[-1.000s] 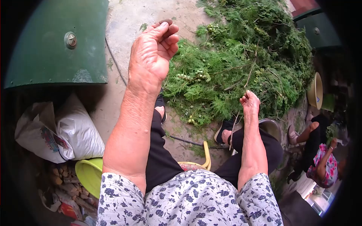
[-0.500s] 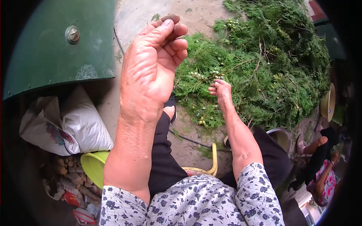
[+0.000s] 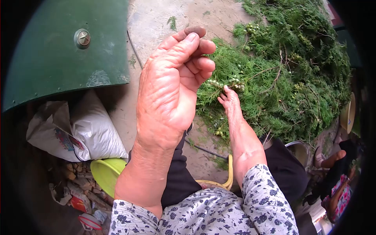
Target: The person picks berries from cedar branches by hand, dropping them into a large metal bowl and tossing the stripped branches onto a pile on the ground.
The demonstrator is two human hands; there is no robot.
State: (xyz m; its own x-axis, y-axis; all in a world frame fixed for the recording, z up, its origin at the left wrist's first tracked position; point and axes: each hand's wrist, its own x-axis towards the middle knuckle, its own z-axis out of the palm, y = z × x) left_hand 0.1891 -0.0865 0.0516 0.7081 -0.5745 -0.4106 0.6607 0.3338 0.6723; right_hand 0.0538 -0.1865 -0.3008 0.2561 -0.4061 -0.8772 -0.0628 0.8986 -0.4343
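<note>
My left hand (image 3: 172,78) is raised close to the camera, palm turned inward, with its fingers curled and the thumb against the darkened tip of the index finger. Whatever may be between them cannot be made out. Farther off, my right hand (image 3: 230,98) reaches to the near left part of a large pile of green conifer branches (image 3: 290,78). Its fingertips touch a sprig with small pale cones (image 3: 236,84), and its other fingers are spread apart.
A green metal panel (image 3: 47,51) is at the upper left, above white sacks (image 3: 96,129). Below them are a lime-green basin (image 3: 107,176) and chopped wood. A yellow curved chair rail (image 3: 229,172) is between my legs. Another person (image 3: 338,192) sits at the lower right.
The whole view has shifted, with the scene lying farther right and slightly lower. My right hand's fingers have spread and stretched toward the cones. My left hand keeps its pinched pose.
</note>
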